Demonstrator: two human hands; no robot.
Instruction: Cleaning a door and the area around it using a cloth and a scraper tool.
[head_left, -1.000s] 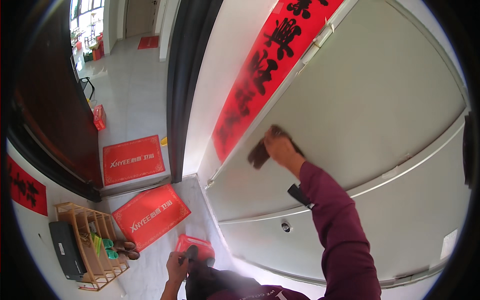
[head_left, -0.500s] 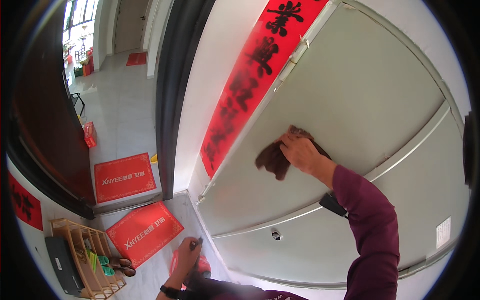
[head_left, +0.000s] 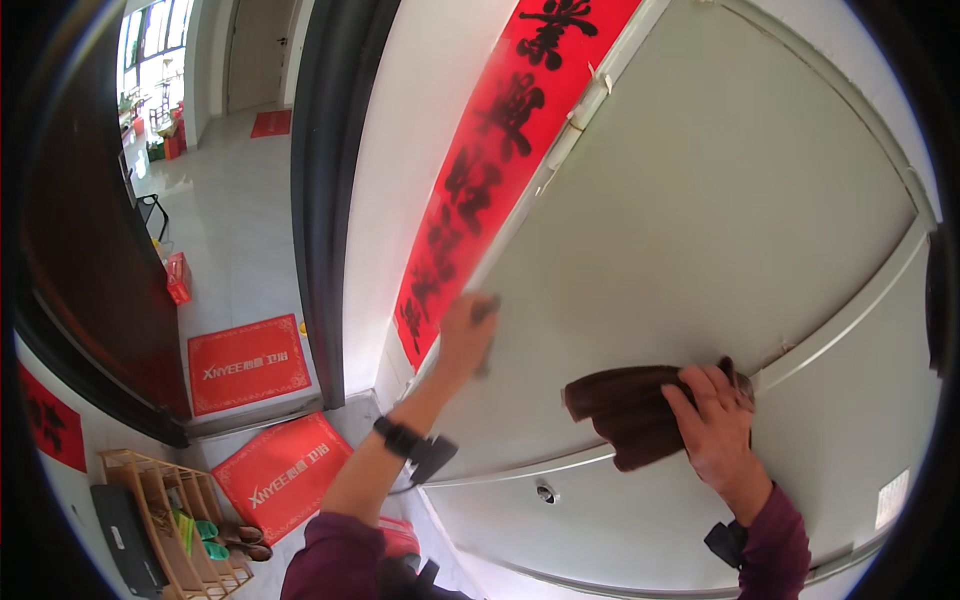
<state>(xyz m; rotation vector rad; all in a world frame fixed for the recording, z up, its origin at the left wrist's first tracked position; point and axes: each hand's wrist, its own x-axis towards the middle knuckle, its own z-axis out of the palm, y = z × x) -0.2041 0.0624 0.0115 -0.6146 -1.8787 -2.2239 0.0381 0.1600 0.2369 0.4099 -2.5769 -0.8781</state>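
My right hand (head_left: 712, 425) is closed on a dark brown cloth (head_left: 630, 405). The cloth hangs from my fingers against the large pale grey-green panel (head_left: 700, 220), just above the curved seam to the lower panel (head_left: 610, 510). My left hand (head_left: 467, 340) is raised at the left edge of the upper panel, beside the lower end of the red banner (head_left: 470, 180). Its fingers are closed round a small dark grey object, mostly hidden by the hand, whose kind I cannot make out. A round metal fitting (head_left: 546, 491) is set in the lower panel.
At left is an open doorway with a dark frame (head_left: 335, 200). Red mats (head_left: 250, 362) lie inside and outside the threshold. A wooden shoe rack (head_left: 170, 530) with slippers and shoes stands at lower left. A red box (head_left: 178, 278) sits inside the doorway.
My right hand has brought the cloth down and to the right across the panel. My left hand has risen from low beside the mat to the panel's left edge.
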